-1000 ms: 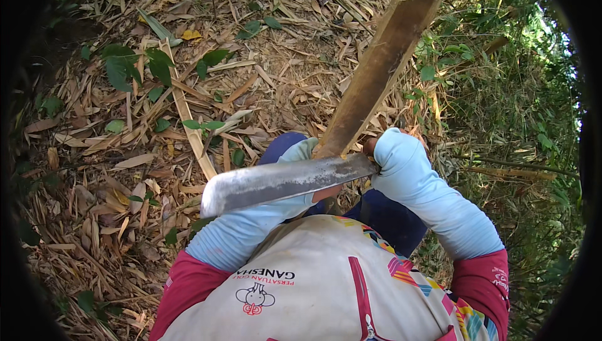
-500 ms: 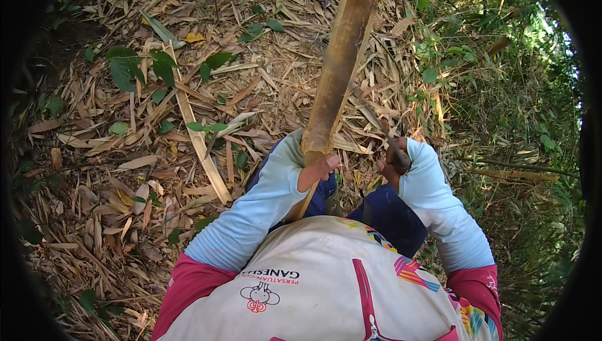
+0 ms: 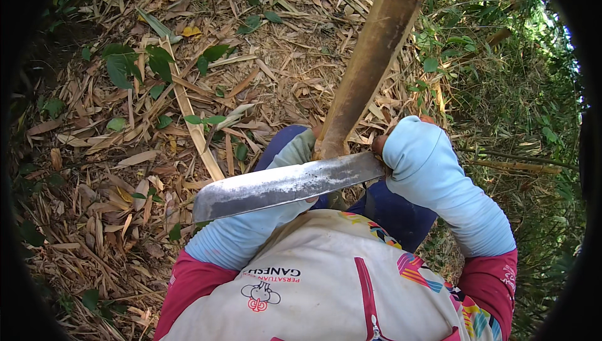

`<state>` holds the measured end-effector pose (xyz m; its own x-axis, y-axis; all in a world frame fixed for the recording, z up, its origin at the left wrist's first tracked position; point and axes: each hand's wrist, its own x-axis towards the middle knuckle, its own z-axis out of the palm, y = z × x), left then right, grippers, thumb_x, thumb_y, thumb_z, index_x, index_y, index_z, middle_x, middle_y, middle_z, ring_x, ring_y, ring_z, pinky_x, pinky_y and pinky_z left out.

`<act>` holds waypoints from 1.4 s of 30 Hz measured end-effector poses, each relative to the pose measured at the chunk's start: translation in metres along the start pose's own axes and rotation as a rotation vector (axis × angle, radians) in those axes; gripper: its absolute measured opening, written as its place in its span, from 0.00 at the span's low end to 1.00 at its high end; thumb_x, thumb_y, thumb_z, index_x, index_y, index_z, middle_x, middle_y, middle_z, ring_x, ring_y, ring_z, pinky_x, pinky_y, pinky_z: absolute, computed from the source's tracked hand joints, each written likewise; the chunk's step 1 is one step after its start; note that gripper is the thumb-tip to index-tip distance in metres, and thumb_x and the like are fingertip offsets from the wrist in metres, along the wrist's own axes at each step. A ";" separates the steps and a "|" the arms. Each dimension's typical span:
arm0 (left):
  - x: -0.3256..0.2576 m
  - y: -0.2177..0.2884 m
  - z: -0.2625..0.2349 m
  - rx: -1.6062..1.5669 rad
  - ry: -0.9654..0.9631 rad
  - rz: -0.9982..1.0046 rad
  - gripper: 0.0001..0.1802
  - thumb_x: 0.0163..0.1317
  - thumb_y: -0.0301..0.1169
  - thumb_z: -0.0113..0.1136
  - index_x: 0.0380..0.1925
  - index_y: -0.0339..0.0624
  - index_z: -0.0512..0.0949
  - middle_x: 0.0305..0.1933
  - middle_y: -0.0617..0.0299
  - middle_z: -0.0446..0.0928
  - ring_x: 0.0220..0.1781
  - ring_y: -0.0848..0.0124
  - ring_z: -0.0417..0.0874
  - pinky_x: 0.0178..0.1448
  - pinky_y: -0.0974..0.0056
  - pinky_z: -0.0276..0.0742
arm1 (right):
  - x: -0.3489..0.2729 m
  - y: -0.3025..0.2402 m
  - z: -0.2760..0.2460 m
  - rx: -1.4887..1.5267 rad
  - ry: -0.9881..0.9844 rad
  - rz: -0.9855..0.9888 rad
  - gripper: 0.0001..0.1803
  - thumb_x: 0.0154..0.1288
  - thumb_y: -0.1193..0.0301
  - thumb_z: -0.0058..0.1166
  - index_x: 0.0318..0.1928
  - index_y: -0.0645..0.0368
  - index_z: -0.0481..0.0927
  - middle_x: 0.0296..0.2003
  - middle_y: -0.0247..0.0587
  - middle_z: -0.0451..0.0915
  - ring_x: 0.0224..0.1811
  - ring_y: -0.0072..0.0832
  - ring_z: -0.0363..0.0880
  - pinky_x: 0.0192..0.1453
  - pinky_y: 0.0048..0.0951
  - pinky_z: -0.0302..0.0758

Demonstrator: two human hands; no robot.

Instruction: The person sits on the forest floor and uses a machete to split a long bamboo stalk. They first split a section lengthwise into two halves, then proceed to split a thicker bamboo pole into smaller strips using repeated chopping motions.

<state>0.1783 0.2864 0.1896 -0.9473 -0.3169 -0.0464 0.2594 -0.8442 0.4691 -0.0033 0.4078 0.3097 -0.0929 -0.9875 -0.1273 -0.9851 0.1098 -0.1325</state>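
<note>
A long split length of bamboo [image 3: 369, 58], brown along its face with pale edges, slants from the top of the view down to my lap. Its lower end passes behind the blade. My left hand [image 3: 301, 148], in a pale blue arm cover, is closed round the bamboo near that end; most of its fingers are hidden by the blade. My right hand [image 3: 401, 143] grips a machete, its handle covered by the fist. The wide grey machete blade [image 3: 282, 184] lies across the view above my left forearm, tip pointing left. I cannot tell whether the blade touches the bamboo.
Dry bamboo leaves and shavings [image 3: 113, 184] litter the ground. A narrow pale bamboo strip [image 3: 191, 115] lies to the left, beside green leaves [image 3: 122, 65]. Undergrowth [image 3: 520, 102] and a thin stick [image 3: 517, 166] are on the right. My knees in dark blue trousers [image 3: 395, 215] are below the hands.
The machete blade has swung across to the left, over my left hand and forearm. My right hand has turned and risen slightly. The bamboo's upper end has tilted to the right.
</note>
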 end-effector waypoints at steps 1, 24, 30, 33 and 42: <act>-0.001 -0.002 0.001 0.098 -0.034 0.036 0.25 0.71 0.35 0.57 0.65 0.43 0.67 0.51 0.48 0.80 0.47 0.62 0.86 0.50 0.60 0.88 | 0.001 0.000 -0.001 -0.017 -0.013 -0.006 0.05 0.47 0.70 0.61 0.29 0.50 0.83 0.23 0.42 0.79 0.32 0.45 0.83 0.37 0.48 0.75; 0.002 0.018 0.037 0.266 0.126 -0.404 0.35 0.52 0.31 0.78 0.57 0.37 0.68 0.43 0.56 0.80 0.41 0.62 0.85 0.45 0.52 0.85 | -0.012 0.006 -0.013 -0.041 -0.013 -0.111 0.09 0.40 0.71 0.62 0.28 0.53 0.81 0.20 0.43 0.76 0.29 0.45 0.79 0.39 0.44 0.74; -0.005 0.003 0.030 1.111 0.036 0.163 0.50 0.29 0.46 0.90 0.50 0.34 0.72 0.41 0.60 0.80 0.43 0.75 0.80 0.46 0.66 0.76 | -0.007 0.004 -0.014 -0.051 -0.056 -0.122 0.10 0.39 0.71 0.62 0.28 0.53 0.81 0.20 0.44 0.76 0.29 0.45 0.79 0.40 0.44 0.74; -0.007 0.001 0.035 1.232 0.066 0.261 0.51 0.26 0.51 0.90 0.48 0.33 0.73 0.40 0.60 0.80 0.42 0.75 0.80 0.46 0.65 0.76 | -0.007 0.006 -0.009 -0.038 -0.068 -0.126 0.10 0.39 0.71 0.62 0.28 0.53 0.81 0.21 0.45 0.76 0.30 0.46 0.80 0.41 0.45 0.74; -0.006 -0.012 0.021 1.452 0.066 0.473 0.45 0.31 0.50 0.89 0.44 0.33 0.76 0.36 0.59 0.80 0.37 0.72 0.82 0.40 0.65 0.78 | 0.000 0.001 -0.011 -0.102 -0.190 -0.096 0.04 0.49 0.71 0.59 0.29 0.51 0.82 0.25 0.40 0.80 0.34 0.43 0.83 0.37 0.49 0.74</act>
<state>0.1771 0.3076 0.2029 -0.8131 -0.4785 0.3315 0.0863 0.4641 0.8816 -0.0057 0.4069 0.3205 0.0212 -0.9527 -0.3033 -0.9985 -0.0051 -0.0539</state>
